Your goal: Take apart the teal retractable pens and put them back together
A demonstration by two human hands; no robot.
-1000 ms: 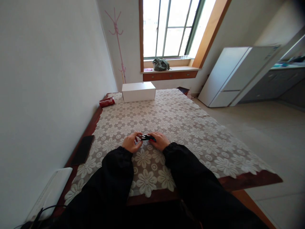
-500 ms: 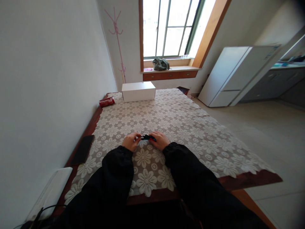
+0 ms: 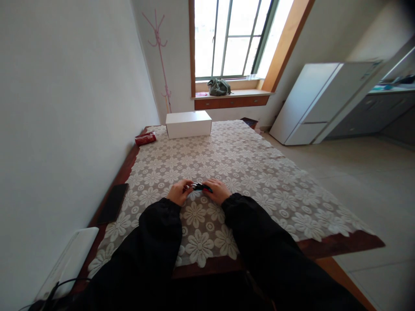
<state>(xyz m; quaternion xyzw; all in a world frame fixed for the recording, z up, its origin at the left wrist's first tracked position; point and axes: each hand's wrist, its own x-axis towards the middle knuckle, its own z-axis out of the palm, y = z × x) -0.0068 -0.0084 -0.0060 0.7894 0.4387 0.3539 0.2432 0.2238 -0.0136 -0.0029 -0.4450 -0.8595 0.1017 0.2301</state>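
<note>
A small black object with a shiny metal part and a bit of red [image 3: 201, 186] is held between both hands just above the lace tablecloth [image 3: 246, 168]. My left hand [image 3: 177, 192] pinches its left, metal end with the fingertips. My right hand [image 3: 220, 191] grips its right end. Both forearms in black sleeves rest on the table's near part. The object is too small to name.
A white box [image 3: 188, 124] stands at the table's far end, a red packet [image 3: 145, 138] to its left. A black phone [image 3: 113, 203] lies at the left edge by the wall, a white device [image 3: 69, 261] near me. A white fridge [image 3: 319, 100] stands right.
Almost nothing differs; my left fingers have shifted slightly on the object's metal end, and both hands stay in place.
</note>
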